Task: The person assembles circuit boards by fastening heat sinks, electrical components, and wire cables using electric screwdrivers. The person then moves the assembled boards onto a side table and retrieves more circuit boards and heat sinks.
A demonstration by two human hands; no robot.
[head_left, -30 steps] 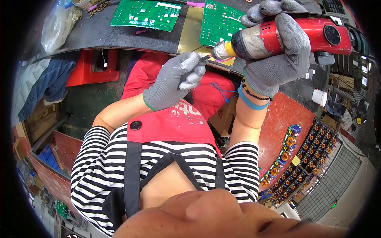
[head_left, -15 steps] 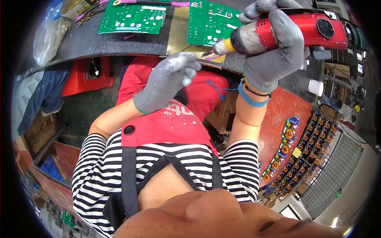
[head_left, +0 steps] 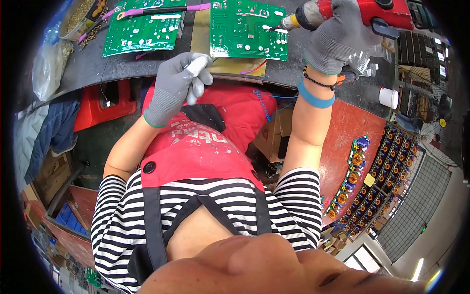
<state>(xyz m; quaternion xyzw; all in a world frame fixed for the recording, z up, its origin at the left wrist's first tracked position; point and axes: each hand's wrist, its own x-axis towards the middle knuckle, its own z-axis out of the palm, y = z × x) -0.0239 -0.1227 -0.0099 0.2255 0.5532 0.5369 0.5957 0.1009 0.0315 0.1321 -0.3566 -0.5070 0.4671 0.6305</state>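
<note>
My right hand (head_left: 338, 41), in a grey work glove, is wrapped round a red power screwdriver (head_left: 320, 10) with a yellow ring near its nose. Its dark bit points left over the right part of a green circuit board (head_left: 249, 29); whether it touches cannot be told. My left hand (head_left: 171, 90), gloved the same way, is at the near table edge, left of that board. Its fingers are curled and pressed together; anything in them is hidden. To the left lies a second green circuit board (head_left: 142, 36), with a purple-ended black cable (head_left: 161, 9) across its far edge.
A tub of small brass-coloured parts (head_left: 81, 19) and a clear plastic bag (head_left: 49, 68) are at the left. An orange-and-black tool (head_left: 347, 77) lies behind my right wrist. A white cup (head_left: 388, 98) and rows of coil parts (head_left: 377, 181) are at the right. Someone's jeans (head_left: 44, 117) show beside me.
My right hand has carried the screwdriver farther out, its bit going from the board's near edge to over the board. My left hand has drawn left and its fingers have curled in. The view has shifted slightly.
</note>
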